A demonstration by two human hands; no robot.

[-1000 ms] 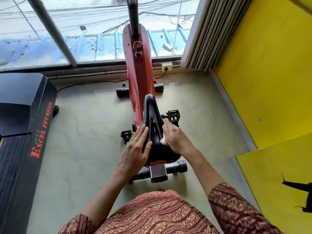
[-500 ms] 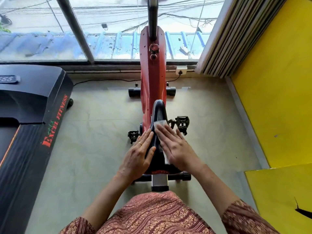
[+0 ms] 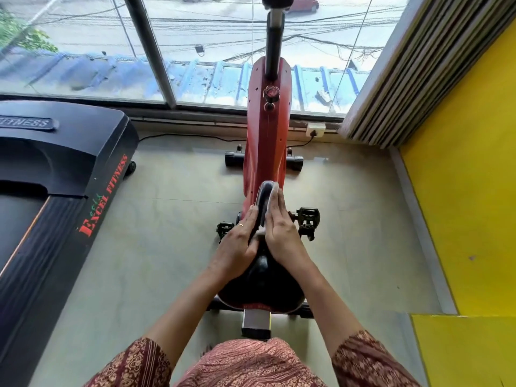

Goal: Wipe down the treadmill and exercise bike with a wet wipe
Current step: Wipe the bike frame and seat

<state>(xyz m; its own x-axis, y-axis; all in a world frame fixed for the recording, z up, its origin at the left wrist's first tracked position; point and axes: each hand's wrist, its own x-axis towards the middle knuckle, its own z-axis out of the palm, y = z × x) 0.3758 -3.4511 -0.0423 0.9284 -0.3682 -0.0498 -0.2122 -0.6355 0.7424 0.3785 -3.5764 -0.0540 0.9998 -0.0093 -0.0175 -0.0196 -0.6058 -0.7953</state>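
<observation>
- So, looking straight down on the red exercise bike (image 3: pixel 265 135) from behind its black saddle (image 3: pixel 262 272).
- Got the wet wipe (image 3: pixel 275 189) pinned flat under the right hand (image 3: pixel 282 233), up on the right side of the saddle's narrow nose.
- No curling round the wipe there: fingers straight and together, just pressing it onto the saddle.
- Can see a white edge poking out past the fingertips at the very front, plus a crumpled bit down by the thumb, in the gap between the two hands.
- Left hand (image 3: pixel 237 241) laid flat on the opposite, left side of the nose, fingers straight too, holding nothing, only resting against the saddle; thin ring (image 3: pixel 240 225) on one finger.
- As for looks: thin, white, slightly see-through; mostly hidden by the hand, so no telling how folded.
- Saddle glossy black, wide at the back nearest the camera, red trim along the rear edge, sitting on a grey seat post (image 3: pixel 255 321).
- Black pedals sticking out either side below the hands: left pedal (image 3: pixel 224 229), right pedal (image 3: pixel 307 219).
- Over on the left, well apart from both hands, the black treadmill (image 3: pixel 55 169) with red "EXCEL FITNESS" lettering down its side rail.
- Behind the bike, a big window (image 3: pixel 83 51), a white wall socket (image 3: pixel 315 129) with a black cable plugged in, striped blinds (image 3: pixel 391 79) bunched at the right, yellow wall (image 3: pixel 460 163) beside them.
</observation>
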